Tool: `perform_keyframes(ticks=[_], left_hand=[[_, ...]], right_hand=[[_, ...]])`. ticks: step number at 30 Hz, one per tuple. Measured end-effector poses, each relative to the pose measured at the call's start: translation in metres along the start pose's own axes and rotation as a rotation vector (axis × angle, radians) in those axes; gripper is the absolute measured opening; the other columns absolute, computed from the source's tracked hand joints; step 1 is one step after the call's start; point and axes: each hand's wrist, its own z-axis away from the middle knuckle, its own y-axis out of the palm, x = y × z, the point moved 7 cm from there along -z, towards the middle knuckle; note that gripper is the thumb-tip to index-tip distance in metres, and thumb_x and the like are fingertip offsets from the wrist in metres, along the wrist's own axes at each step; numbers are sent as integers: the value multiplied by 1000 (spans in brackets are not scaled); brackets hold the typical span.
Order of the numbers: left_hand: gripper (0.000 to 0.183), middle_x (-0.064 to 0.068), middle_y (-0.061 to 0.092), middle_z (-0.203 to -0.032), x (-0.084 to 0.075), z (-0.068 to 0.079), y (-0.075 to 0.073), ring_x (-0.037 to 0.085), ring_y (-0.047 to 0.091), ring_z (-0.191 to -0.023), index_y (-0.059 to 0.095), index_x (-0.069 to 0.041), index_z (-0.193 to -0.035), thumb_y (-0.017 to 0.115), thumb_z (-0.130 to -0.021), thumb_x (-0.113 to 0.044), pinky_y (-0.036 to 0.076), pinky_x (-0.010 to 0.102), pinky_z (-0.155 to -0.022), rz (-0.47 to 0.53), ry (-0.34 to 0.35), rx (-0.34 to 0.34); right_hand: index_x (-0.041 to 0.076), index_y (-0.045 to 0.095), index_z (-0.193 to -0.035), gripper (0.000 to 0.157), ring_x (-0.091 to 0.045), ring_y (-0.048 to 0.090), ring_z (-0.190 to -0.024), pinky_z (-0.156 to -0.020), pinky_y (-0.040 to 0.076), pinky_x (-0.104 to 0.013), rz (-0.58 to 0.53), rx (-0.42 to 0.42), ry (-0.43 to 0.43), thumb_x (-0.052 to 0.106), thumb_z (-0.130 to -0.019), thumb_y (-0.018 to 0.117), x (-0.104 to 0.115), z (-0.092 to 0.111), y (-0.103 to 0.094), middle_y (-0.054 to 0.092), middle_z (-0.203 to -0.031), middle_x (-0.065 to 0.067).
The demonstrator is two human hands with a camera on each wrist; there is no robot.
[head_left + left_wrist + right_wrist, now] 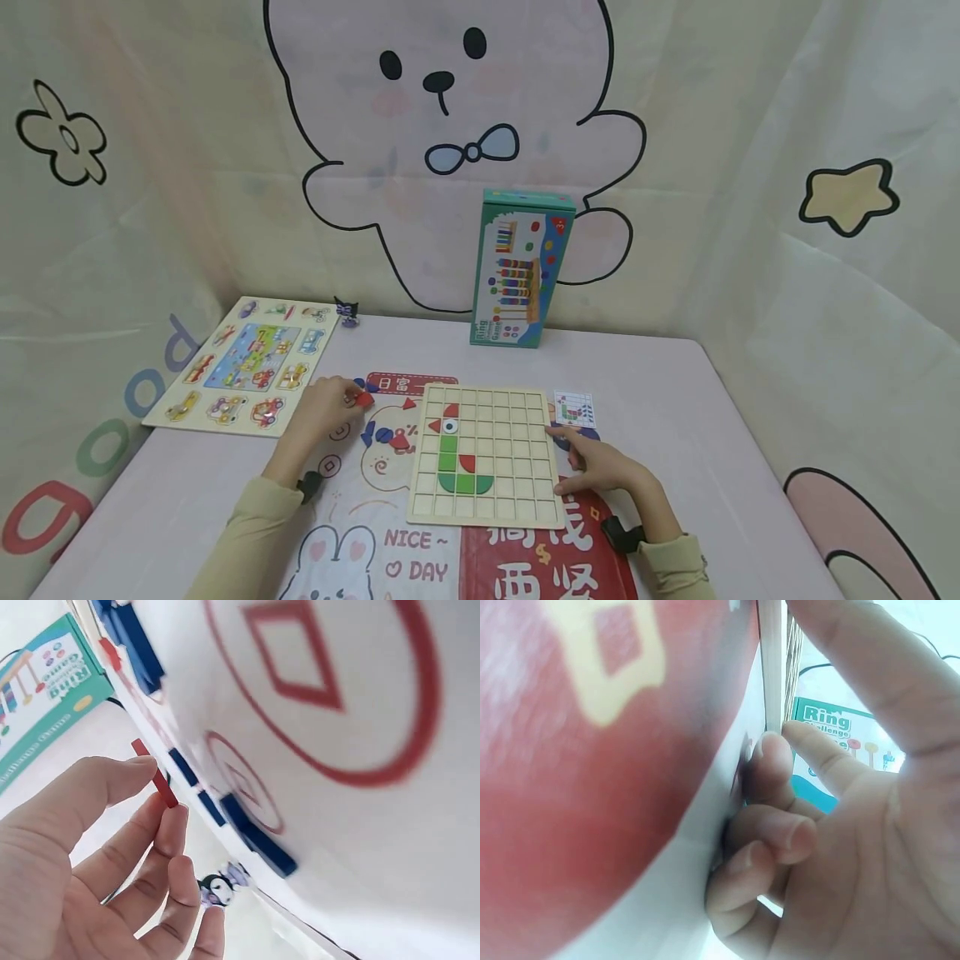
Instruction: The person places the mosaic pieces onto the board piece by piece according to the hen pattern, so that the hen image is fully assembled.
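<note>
My left hand [327,410] pinches a small flat red tile [155,774] between thumb and fingertips, raised beside several loose tiles; the left wrist view shows the tile edge-on. A pale wooden grid board [517,450] lies in front of me. On it, green squares [447,452], red pieces, rounded green pieces and an eye tile [450,426] form a bird-like figure. My right hand [603,463] rests at the board's right edge, thumb and forefinger stretched apart against it. Its other fingers [750,862] bend loosely beneath the palm.
Loose red tiles [408,403] and blue tiles [384,435] lie left of the board. A pattern card [574,410] is at its upper right. Further left lies a picture puzzle board [198,400], with a small dark figurine [347,312] behind. A green game box [521,267] stands at the back.
</note>
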Motion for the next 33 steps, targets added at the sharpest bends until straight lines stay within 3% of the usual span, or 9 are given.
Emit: perform_keyframes(ticks=[14,29,33], left_hand=[[28,2,66,-87,-40,9,4,23,55,-85,71,-10,-96,74,-71,-23,42,47,-78,-33,140,-48],[23,-7,66,-87,-85,18,27,17,54,-91,72,-17,-95,74,-73,-24,41,44,-87,-11,233,9],[24,-7,67,-87,-97,21,30,16,55,-91,72,-18,-94,76,-72,-27,42,42,-84,-35,282,-1]], right_hand=[[18,35,-142,91,-11,39,-63,-52,33,-22,1,-3,5,42,-67,79,0,0,0,45,-77,-2],[19,34,-143,91,-13,41,-66,-54,36,-24,8,-1,6,43,-67,79,-2,-1,1,44,-78,-3],[19,34,-142,90,-12,40,-66,-54,36,-24,10,-3,4,43,-67,79,-2,-1,1,44,-78,-2]])
